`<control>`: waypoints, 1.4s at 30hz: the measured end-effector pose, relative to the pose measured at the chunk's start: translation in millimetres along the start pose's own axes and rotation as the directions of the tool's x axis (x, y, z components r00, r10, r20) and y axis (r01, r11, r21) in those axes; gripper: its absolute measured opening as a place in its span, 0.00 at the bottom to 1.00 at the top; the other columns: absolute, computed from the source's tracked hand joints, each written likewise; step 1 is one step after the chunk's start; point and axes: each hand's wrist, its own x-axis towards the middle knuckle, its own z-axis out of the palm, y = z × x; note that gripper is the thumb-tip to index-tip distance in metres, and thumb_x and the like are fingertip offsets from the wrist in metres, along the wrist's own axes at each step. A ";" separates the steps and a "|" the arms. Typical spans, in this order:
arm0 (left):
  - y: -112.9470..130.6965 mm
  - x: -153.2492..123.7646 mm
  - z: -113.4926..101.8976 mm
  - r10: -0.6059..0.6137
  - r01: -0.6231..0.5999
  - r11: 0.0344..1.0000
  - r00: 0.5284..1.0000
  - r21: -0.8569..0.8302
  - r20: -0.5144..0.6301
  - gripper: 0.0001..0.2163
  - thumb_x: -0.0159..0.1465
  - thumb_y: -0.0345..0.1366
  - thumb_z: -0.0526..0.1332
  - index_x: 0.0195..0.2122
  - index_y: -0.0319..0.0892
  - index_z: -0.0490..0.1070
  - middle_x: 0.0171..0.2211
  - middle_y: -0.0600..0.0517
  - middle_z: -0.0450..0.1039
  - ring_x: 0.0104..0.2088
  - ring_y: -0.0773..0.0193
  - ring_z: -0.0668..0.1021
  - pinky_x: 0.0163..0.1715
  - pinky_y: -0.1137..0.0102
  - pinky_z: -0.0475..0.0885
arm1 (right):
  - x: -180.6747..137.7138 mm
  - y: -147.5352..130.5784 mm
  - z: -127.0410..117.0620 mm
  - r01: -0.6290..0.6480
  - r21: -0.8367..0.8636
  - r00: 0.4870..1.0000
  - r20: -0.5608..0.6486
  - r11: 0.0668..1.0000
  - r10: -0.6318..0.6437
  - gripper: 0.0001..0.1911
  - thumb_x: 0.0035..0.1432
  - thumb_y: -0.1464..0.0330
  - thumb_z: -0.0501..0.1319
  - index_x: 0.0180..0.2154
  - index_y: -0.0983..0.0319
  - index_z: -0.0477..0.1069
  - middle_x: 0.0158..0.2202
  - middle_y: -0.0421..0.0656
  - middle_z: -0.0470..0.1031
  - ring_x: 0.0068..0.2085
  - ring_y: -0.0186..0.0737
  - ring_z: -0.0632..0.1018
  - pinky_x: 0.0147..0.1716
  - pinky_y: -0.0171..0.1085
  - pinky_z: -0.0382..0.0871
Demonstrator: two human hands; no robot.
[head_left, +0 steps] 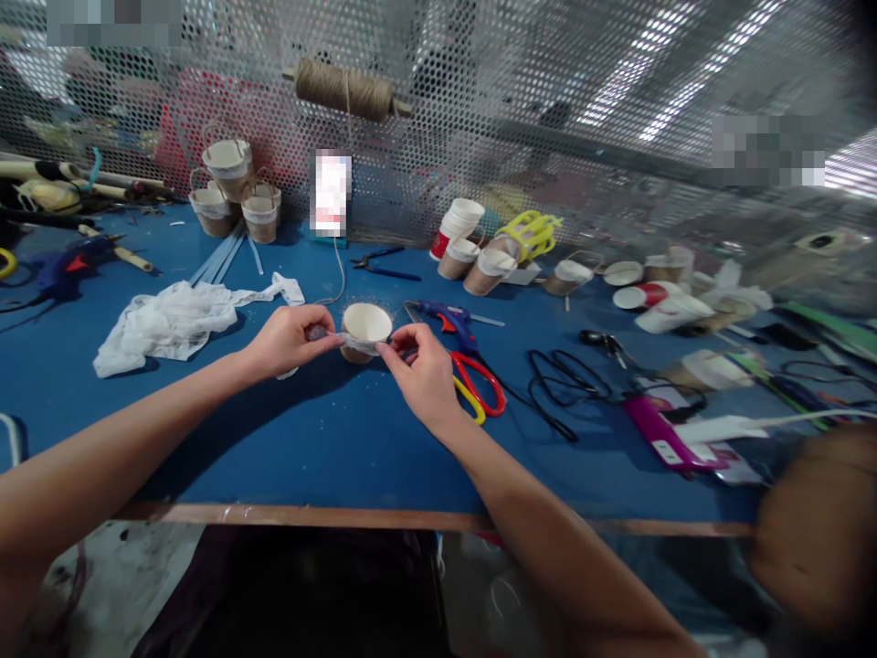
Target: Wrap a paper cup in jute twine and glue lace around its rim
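Pinching white strip [356, 345] round paper cup [366, 327], mid-table, well in from near edge. Left hand [288, 340] closed on strip end at cup's left side; right hand [421, 370] nipping strip with fingertips at cup's right. Step, by look: banding cup wall. Next move calls for even tension and level strip. Scissors [480, 388] just beside right hand, glue gun [449, 320] behind. Trimmed cups [233, 187] at far edge.

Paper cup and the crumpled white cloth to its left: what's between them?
Head view: the left hand, fingers pinching the paper cup at its side, fills that gap, with blue table beneath it. The white cloth lies further left.
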 end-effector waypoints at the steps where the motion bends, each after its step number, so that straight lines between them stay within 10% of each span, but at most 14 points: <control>1: -0.1 0.1 0.0 0.002 -0.002 1.000 1.000 -0.005 0.001 0.09 0.56 0.38 0.61 0.25 0.38 0.67 0.16 0.59 0.57 0.18 0.74 0.58 0.17 0.77 0.53 | 0.1 -0.6 -0.8 0.013 -0.011 1.000 -0.010 1.000 -0.014 0.07 0.53 0.67 0.61 0.33 0.60 0.65 0.30 0.43 0.70 0.31 0.39 0.72 0.32 0.41 0.70; 10: -1.7 0.4 1.0 0.013 -0.013 1.000 1.000 -0.009 -0.001 0.07 0.56 0.36 0.61 0.25 0.38 0.67 0.16 0.59 0.58 0.18 0.74 0.58 0.17 0.77 0.54 | 12.2 -15.8 -11.0 0.305 -0.206 0.943 0.203 0.930 -0.265 0.12 0.51 0.68 0.63 0.39 0.62 0.69 0.48 0.52 0.67 0.51 0.51 0.67 0.49 0.51 0.63; 22: 6.5 2.2 -4.3 -0.029 0.039 0.992 0.996 -0.119 0.079 0.07 0.55 0.35 0.62 0.25 0.37 0.67 0.18 0.57 0.61 0.19 0.73 0.62 0.18 0.77 0.56 | 22.6 -21.0 -16.6 0.204 -0.045 0.926 0.332 0.978 -0.178 0.04 0.52 0.70 0.62 0.27 0.61 0.69 0.47 0.49 0.68 0.52 0.48 0.66 0.51 0.52 0.60; 31: 36.3 -1.4 -22.6 -0.055 0.183 0.912 0.941 -0.367 0.334 0.09 0.52 0.37 0.64 0.24 0.37 0.67 0.18 0.58 0.62 0.19 0.74 0.62 0.17 0.78 0.57 | 18.3 -32.5 -51.4 -0.083 0.266 0.777 0.621 0.960 -0.105 0.04 0.54 0.68 0.61 0.28 0.61 0.68 0.51 0.46 0.67 0.55 0.42 0.67 0.54 0.49 0.57; 42: 40.3 -14.9 -23.0 -0.112 0.262 0.886 0.922 -0.384 0.369 0.09 0.52 0.37 0.63 0.23 0.37 0.67 0.18 0.58 0.61 0.19 0.74 0.60 0.16 0.78 0.55 | 10.9 -29.7 -53.0 -0.182 0.390 0.749 0.650 0.903 -0.130 0.04 0.53 0.67 0.62 0.29 0.60 0.69 0.52 0.44 0.68 0.58 0.44 0.63 0.53 0.49 0.60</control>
